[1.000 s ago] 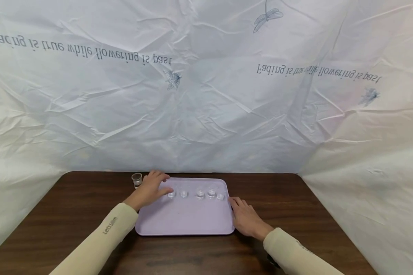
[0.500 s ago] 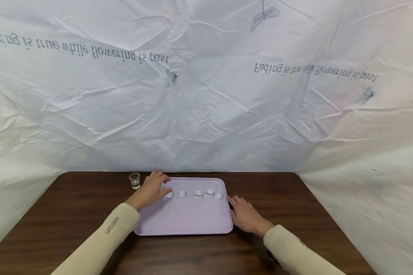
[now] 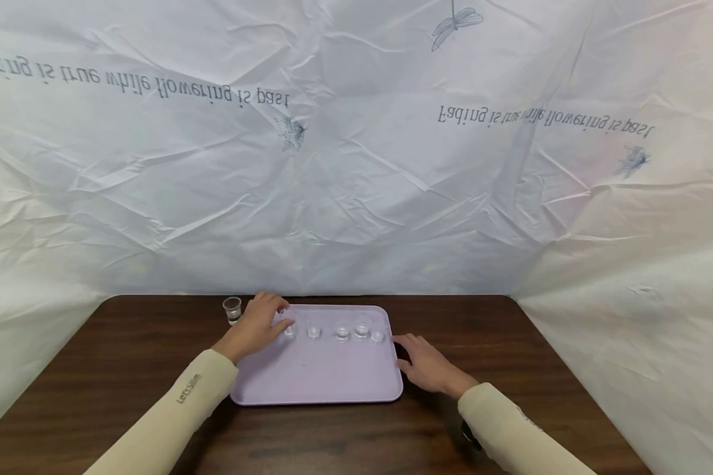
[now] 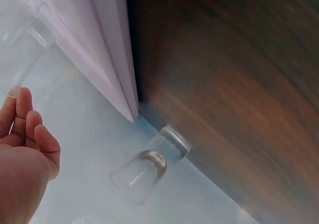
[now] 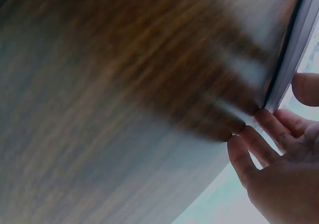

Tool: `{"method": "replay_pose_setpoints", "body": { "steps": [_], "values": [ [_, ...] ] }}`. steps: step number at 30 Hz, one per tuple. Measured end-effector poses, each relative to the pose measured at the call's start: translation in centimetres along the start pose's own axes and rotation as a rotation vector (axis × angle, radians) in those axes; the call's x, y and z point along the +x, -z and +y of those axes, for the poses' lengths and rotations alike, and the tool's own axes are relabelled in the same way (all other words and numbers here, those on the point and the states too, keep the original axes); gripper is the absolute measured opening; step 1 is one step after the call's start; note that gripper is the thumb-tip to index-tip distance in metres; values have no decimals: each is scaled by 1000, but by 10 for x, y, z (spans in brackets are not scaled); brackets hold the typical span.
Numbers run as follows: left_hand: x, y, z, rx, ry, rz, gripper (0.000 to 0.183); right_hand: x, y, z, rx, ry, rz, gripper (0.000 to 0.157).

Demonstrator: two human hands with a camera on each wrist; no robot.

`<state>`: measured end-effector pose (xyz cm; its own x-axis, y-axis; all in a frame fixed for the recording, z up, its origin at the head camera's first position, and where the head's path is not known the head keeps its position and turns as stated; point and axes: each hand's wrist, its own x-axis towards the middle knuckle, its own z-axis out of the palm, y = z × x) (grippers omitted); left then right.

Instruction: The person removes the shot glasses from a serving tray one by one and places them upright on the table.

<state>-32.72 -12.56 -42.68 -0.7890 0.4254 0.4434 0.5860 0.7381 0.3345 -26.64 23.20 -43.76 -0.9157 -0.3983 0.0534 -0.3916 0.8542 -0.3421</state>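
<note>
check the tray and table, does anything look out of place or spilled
One glass stands on the table, left of the tray, while other glasses sit on it. Lettering behind the table appears flipped. I see no spill.

The table [image 3: 125,359] has a dark brown top with a streaky wood grain, rounded far corners and a soft sheen along its near part. A light purple tray [image 3: 317,376], rectangular with rounded corners and a raised rim, lies flat across its middle, its far rim close to the table's far edge. A small clear glass [image 3: 232,310] stands upright on the wood, left of the tray's far left corner and apart from it.
</note>
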Motion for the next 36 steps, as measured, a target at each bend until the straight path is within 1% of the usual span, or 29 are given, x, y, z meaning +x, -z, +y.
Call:
{"method": "replay_pose_setpoints", "body": {
  "steps": [3,10,18,23,26,30,36],
  "values": [
    [-2,5,-1,7,-5,13,26,0,0,0,5,-9,2,44],
    [-8,22,-7,3,19,28,27,-1,0,1,-7,-33,-3,44],
    [-23,48,-22,4,25,50,24,-2,1,3,-8,-40,-1,44],
    [-35,60,-36,48,38,74,24,-2,0,4,-10,-30,3,44],
    [-44,63,-44,85,57,87,25,-2,0,4,-8,-28,4,44],
    [-53,62,-52,104,95,92,26,-1,-1,2,-4,-31,2,44],
    [-58,62,-57,127,142,64,28,1,-1,1,-3,-14,9,44]
  ]
}}
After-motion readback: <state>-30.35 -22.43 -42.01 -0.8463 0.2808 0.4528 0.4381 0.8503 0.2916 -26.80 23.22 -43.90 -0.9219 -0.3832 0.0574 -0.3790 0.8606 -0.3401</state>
